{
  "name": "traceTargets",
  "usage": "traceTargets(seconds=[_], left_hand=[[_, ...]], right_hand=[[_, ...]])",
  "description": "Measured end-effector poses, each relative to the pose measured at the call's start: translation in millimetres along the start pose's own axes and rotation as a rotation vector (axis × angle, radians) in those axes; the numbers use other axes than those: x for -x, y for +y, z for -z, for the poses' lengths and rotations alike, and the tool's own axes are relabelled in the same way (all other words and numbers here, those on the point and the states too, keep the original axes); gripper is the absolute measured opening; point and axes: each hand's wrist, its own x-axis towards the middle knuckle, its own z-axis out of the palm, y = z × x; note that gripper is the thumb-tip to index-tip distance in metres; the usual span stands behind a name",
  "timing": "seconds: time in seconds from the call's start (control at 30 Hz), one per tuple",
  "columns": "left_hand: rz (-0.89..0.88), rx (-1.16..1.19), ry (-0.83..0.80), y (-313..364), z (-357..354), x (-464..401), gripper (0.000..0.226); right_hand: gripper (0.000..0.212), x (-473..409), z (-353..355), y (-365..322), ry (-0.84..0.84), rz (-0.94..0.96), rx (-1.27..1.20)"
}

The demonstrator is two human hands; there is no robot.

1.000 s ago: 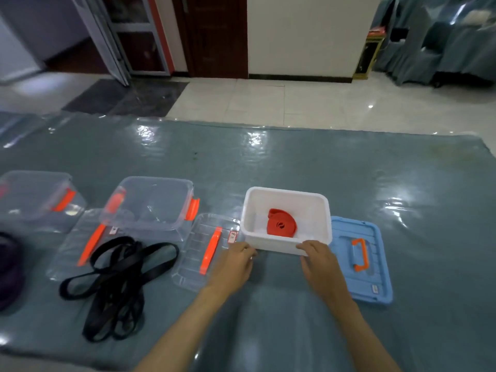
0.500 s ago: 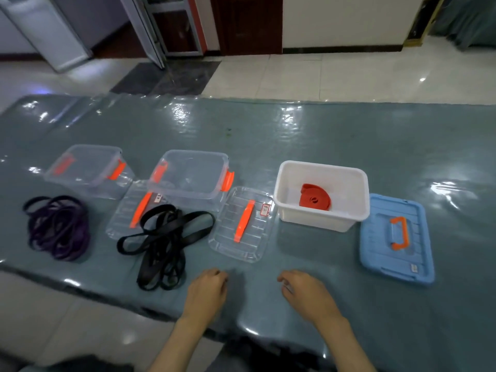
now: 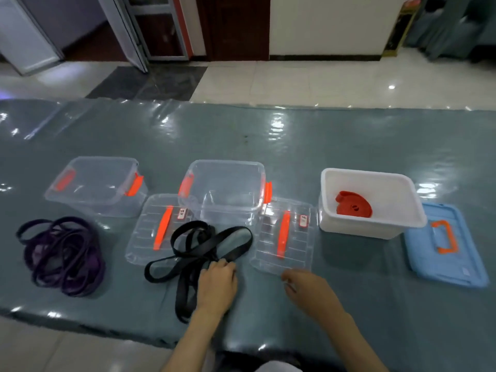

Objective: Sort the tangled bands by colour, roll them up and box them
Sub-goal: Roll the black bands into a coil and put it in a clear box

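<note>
We look down on a desk covered in glossy grey-blue sheeting. At lower centre of the frame the left hand lies on the black bands, a loose tangle of loops spread between two clear lids; its fingers are curled down onto the strands at the knot of the tangle, though we cannot tell whether they actually pinch a strand. To its right the right hand hovers just off the near edge of the right clear lid, its fingers loosely bent and holding nothing.

At lower left of the frame the purple bands lie in a separate tangled heap, well apart from both hands. The red band, already rolled into a coil, rests inside the white box at right of centre. The blue lid, with an orange handle, lies flat on the desk just beside that box at the right edge.

Behind the bands stand two clear boxes with orange latches: the left clear box at left and the middle clear box at centre, both uncovered. The left clear lid lies between them, partly under the black bands.
</note>
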Motion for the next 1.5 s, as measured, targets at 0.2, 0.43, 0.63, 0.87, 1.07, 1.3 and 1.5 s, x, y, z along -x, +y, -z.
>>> traceTargets(seconds=[0.2,0.43,0.63,0.87,1.07,1.3,1.5], left_hand=[[-0.001,0.110,0.055,-95.6,6.1,-41.4,0.022],[-0.069,0.245,-0.048,-146.2,-0.8,-59.1,0.046],[-0.193,0.248,-0.029,-168.5,-1.7,-62.3,0.026],[-0.186,0.442,-0.028,-204.7,-7.5,-56.0,0.021],[-0.137,0.593,0.066,-225.7,9.8,-64.1,0.026],[0.056,0.805,0.203,-236.5,34.3,-79.7,0.037],[-0.013,0.817,0.229,-230.0,39.6,-86.2,0.013]], right_hand=[[0.034,-40.7,-30.6,-67.4,-0.044,-0.101,0.013],[0.033,-58.4,-65.6,-124.8,-0.068,-0.220,-0.087],[0.042,-85.8,-77.5,-141.1,0.056,-0.230,-0.199],[0.044,-142.3,-47.9,-136.7,0.032,-0.358,-0.226],[0.042,-159.4,-51.9,-134.2,0.113,-0.404,-0.385],[0.031,-130.3,-62.5,-151.6,0.682,-0.365,-0.890],[0.013,-114.1,-24.1,-173.6,0.918,-0.241,-1.265]])
